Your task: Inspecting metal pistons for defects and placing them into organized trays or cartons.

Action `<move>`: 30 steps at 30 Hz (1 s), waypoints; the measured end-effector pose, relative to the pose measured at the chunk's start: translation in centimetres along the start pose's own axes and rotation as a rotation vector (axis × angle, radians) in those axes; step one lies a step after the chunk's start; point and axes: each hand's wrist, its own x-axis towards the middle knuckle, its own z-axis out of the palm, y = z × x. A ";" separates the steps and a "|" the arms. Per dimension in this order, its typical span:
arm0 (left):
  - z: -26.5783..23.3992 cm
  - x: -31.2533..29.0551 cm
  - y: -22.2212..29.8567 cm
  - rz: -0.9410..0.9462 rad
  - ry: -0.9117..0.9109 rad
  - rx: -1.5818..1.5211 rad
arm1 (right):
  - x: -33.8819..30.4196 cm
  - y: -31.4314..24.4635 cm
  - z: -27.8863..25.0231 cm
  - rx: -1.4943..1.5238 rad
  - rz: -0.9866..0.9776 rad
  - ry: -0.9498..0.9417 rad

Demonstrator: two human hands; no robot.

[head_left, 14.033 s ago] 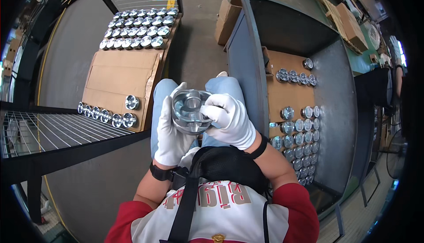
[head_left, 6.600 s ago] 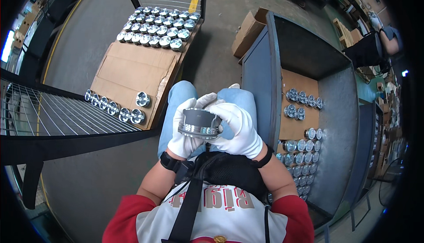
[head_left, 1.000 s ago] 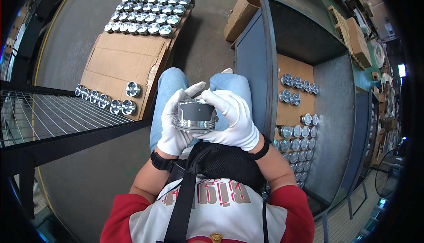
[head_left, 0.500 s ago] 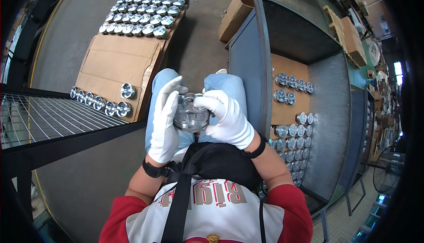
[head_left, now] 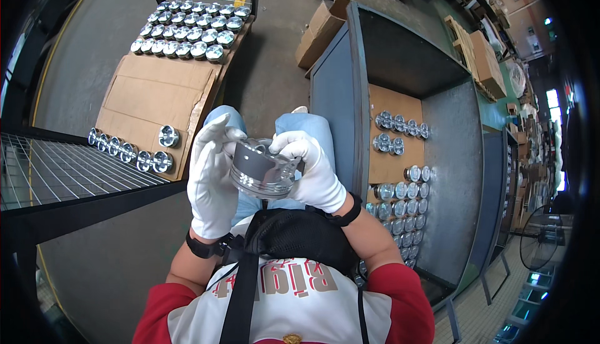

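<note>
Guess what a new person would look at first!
Likely the round grey metal piston in the centre, gripped by the white-gloved right hand, with the white-gloved left hand beside it. Next, rows of shiny metal pistons on flat brown cardboard at left, and more inside the open blue-grey metal bin at right.

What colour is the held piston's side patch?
Dark grey: the side patch shows best in the head view.

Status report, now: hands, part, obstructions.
White-gloved right hand gripping silver-and-grey cylindrical metal piston; white-gloved left hand open alongside, contact unclear. Piston tilted, held in midair. No obstruction visible.
</note>
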 end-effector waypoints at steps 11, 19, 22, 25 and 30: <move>1.4 -0.8 1.1 -0.003 -0.070 0.019 | 0.3 0.4 -1.0 0.420 0.137 -0.165; 0.7 -0.4 0.5 0.054 -0.201 0.162 | -0.5 -1.0 -0.9 0.429 0.355 -0.025; 0.8 0.2 0.6 -0.162 0.029 0.131 | 0.4 -0.8 0.1 0.088 -0.063 0.064; -0.2 1.0 -1.1 -0.523 -0.019 -0.442 | 0.6 -2.0 -0.2 -0.607 -0.264 0.027; -1.9 1.7 -2.5 -0.614 -0.045 -0.886 | 1.8 -4.5 0.9 -0.340 -0.374 0.064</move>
